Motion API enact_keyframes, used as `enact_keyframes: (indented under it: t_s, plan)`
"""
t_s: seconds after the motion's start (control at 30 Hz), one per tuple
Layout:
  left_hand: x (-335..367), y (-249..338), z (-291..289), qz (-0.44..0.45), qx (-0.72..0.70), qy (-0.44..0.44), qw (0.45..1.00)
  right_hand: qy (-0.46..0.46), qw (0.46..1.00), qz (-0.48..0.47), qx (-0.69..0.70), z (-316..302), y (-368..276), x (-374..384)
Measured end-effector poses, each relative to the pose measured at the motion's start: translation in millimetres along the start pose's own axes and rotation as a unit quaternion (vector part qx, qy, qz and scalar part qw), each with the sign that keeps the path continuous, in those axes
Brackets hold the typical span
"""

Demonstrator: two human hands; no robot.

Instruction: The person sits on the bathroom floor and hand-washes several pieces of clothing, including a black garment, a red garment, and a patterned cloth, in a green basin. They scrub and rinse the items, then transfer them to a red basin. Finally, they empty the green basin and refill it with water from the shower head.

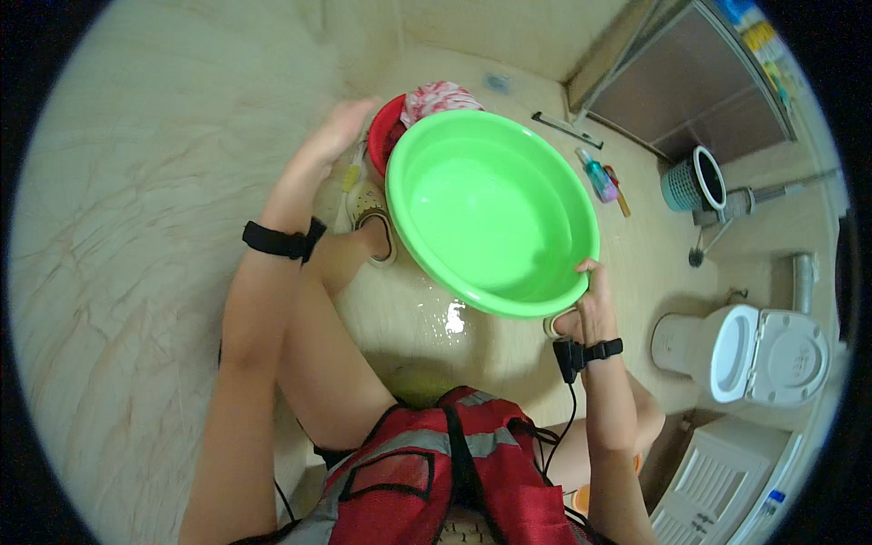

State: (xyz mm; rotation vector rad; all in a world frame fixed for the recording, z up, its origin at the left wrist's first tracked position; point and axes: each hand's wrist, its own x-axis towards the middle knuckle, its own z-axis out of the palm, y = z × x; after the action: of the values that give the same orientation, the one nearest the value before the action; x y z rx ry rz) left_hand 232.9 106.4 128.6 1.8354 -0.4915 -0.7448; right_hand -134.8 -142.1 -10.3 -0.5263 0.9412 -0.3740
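Note:
A large bright green basin (pixel 490 209) is tilted over the floor, its hollow inside facing me. My right hand (pixel 595 289) grips its lower right rim, the thumb over the edge and the other fingers mostly hidden behind. My left hand (pixel 343 129) is apart from the green basin, stretched out beside a red basin (pixel 381 136), its fingers extended and slightly blurred. Pink and white patterned cloth (pixel 440 98) lies heaped in the red basin, which is partly hidden behind the green one. Below my left hand is a brush with yellow on it (pixel 351 177), near my shoe.
Wet patches shine on the floor (pixel 450 320). Bottles (pixel 597 177) lie at the right, close to a teal basket (pixel 683 186). A white toilet (pixel 727 354) and a white louvred cabinet (pixel 718 481) stand along the right. Marbled wall (pixel 136 227) fills the left.

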Motion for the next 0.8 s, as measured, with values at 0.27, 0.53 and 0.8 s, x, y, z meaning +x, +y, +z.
enact_keyframes:
  t_s: [0.27, 0.53, 0.8]
  plan:
    - [-98.7, 52.0, 67.6, -0.046, 0.148, -0.201, 0.967, -0.021, 0.998, 0.009, 0.063, -50.5, 51.0, -120.0]
    - [-94.4, 100.6, 87.3, 0.145, 0.163, -0.27, 0.938, 0.082, 0.953, -0.242, -0.165, -71.5, 31.1, -103.7]
    - [-61.1, 8.7, 128.4, 0.011, 0.166, -0.242, 0.956, 0.118, 0.814, -0.476, -0.31, -25.5, -58.9, -219.2]
